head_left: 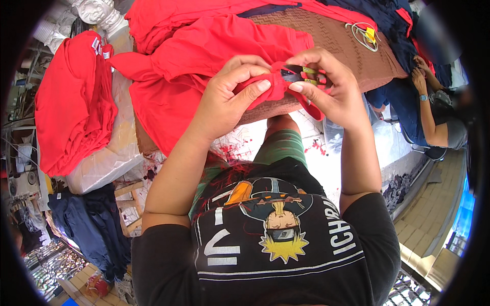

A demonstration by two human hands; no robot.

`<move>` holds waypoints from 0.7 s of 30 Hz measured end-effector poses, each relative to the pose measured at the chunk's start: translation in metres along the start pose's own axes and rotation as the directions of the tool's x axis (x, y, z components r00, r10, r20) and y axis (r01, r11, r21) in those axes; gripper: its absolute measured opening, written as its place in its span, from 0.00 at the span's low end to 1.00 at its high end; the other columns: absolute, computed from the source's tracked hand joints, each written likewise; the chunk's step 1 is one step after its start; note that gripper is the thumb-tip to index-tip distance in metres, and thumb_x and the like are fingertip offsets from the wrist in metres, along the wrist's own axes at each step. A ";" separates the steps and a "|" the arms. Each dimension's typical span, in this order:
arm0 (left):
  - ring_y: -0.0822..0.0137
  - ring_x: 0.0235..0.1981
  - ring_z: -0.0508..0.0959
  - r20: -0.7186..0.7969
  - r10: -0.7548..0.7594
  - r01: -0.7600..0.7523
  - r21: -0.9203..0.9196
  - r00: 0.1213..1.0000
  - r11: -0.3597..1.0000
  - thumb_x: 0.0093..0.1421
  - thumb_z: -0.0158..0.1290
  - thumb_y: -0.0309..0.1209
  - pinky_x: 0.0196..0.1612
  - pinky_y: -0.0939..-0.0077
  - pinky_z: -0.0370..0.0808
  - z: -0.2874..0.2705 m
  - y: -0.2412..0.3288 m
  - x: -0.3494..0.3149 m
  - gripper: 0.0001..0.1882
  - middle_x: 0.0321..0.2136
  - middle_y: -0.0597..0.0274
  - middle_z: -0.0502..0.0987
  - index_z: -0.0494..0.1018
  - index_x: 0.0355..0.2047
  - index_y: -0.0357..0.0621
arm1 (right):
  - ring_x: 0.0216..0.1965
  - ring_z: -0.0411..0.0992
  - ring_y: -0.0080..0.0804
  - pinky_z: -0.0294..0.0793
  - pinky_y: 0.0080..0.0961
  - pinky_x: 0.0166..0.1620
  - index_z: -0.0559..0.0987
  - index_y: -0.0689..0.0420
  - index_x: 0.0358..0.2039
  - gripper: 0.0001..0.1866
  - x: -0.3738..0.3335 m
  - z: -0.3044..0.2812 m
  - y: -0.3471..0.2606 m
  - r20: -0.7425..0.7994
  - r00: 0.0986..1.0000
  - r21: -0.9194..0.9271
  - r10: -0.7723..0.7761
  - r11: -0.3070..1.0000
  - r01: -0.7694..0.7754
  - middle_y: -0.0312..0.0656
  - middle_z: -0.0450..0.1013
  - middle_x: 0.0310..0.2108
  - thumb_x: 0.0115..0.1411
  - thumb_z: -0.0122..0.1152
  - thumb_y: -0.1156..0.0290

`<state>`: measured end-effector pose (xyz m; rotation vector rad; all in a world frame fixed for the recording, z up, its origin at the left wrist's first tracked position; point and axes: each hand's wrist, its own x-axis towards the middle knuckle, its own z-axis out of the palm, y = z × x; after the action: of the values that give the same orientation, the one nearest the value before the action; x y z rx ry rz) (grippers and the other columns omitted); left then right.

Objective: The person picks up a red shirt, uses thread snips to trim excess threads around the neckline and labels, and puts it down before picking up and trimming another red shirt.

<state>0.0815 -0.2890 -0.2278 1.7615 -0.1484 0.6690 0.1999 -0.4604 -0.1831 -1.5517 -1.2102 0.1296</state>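
Your left hand point(227, 97) pinches a fold of the red garment point(204, 56), thumb and fingers clenched on the cloth's edge. Your right hand point(326, 84) grasps a small pair of dark snips point(296, 75) with a yellow-green handle, its blades touching the same red edge between both hands. The garment lies spread over a brown padded table point(347, 48), its held edge lifted just above the table's near side. A stack of red cloth point(71, 107) sits to your left. Another person's hand point(421, 81) rests on dark blue fabric point(388, 20) at the right.
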 end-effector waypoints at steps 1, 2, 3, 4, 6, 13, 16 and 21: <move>0.68 0.39 0.75 -0.029 0.024 -0.022 0.070 0.999 0.997 0.60 0.55 0.31 0.45 0.78 0.70 0.001 0.001 0.000 0.09 0.37 0.61 0.75 0.78 0.38 0.40 | 0.30 0.69 0.16 0.66 0.15 0.32 0.79 0.56 0.35 0.11 -0.001 0.002 0.004 0.093 0.991 0.067 0.094 0.993 -0.101 0.32 0.75 0.33 0.49 0.66 0.79; 0.67 0.39 0.75 -0.057 0.050 -0.042 0.141 0.997 0.989 0.60 0.55 0.32 0.45 0.77 0.70 0.002 0.002 -0.001 0.09 0.37 0.61 0.74 0.78 0.38 0.41 | 0.29 0.68 0.14 0.65 0.13 0.30 0.79 0.57 0.36 0.12 -0.002 0.002 0.009 0.193 0.965 0.124 0.179 0.971 -0.205 0.32 0.75 0.33 0.49 0.66 0.80; 0.65 0.39 0.75 -0.083 0.077 -0.058 0.212 0.994 0.976 0.60 0.55 0.32 0.45 0.76 0.70 0.004 0.003 -0.002 0.09 0.38 0.61 0.74 0.78 0.37 0.41 | 0.29 0.67 0.13 0.65 0.12 0.29 0.78 0.57 0.37 0.12 -0.004 0.002 0.014 0.182 0.965 0.128 0.188 0.969 -0.213 0.31 0.75 0.34 0.50 0.66 0.80; 0.64 0.39 0.75 -0.041 0.072 -0.063 0.190 0.997 0.980 0.60 0.55 0.34 0.45 0.74 0.70 0.004 0.010 -0.002 0.10 0.38 0.61 0.74 0.79 0.37 0.43 | 0.28 0.67 0.12 0.65 0.10 0.28 0.78 0.58 0.38 0.12 -0.005 0.003 0.019 0.172 0.966 0.136 0.194 0.966 -0.219 0.31 0.75 0.34 0.51 0.66 0.79; 0.63 0.40 0.74 0.036 0.059 -0.064 0.153 0.998 0.986 0.60 0.54 0.38 0.46 0.71 0.69 0.007 0.029 -0.004 0.11 0.39 0.62 0.74 0.79 0.37 0.46 | 0.27 0.66 0.11 0.64 0.09 0.28 0.78 0.59 0.39 0.13 -0.009 -0.002 0.030 -0.066 0.997 0.048 0.044 0.998 -0.041 0.30 0.75 0.34 0.52 0.65 0.78; 0.59 0.42 0.75 0.454 0.310 -0.342 -0.012 0.835 0.939 0.54 0.58 0.47 0.47 0.64 0.68 0.043 0.030 -0.033 0.17 0.44 0.62 0.75 0.79 0.36 0.47 | 0.25 0.64 0.10 0.59 0.08 0.27 0.77 0.56 0.44 0.10 0.022 -0.152 0.075 -0.650 0.756 0.012 0.072 0.996 -0.084 0.29 0.74 0.33 0.61 0.56 0.75; 0.61 0.41 0.76 0.537 0.178 -0.197 -0.024 0.824 0.980 0.53 0.61 0.42 0.46 0.67 0.70 0.040 0.021 -0.048 0.15 0.42 0.64 0.76 0.79 0.36 0.47 | 0.31 0.70 0.15 0.66 0.12 0.34 0.75 0.58 0.51 0.16 0.010 -0.231 0.133 -0.492 0.857 -0.344 0.154 0.870 -0.354 0.32 0.76 0.36 0.62 0.56 0.74; 0.63 0.42 0.77 0.399 0.038 -0.149 0.251 0.916 0.956 0.55 0.60 0.33 0.48 0.69 0.71 -0.001 0.016 -0.032 0.10 0.41 0.64 0.78 0.79 0.37 0.47 | 0.42 0.73 0.22 0.69 0.20 0.47 0.78 0.59 0.47 0.18 0.011 -0.194 0.127 -0.345 0.898 -0.527 0.274 0.735 -0.427 0.38 0.79 0.38 0.61 0.60 0.62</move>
<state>0.0472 -0.3003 -0.2306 2.1595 -0.4345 0.4105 0.4063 -0.5655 -0.2025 -2.2727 -0.7667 -0.2172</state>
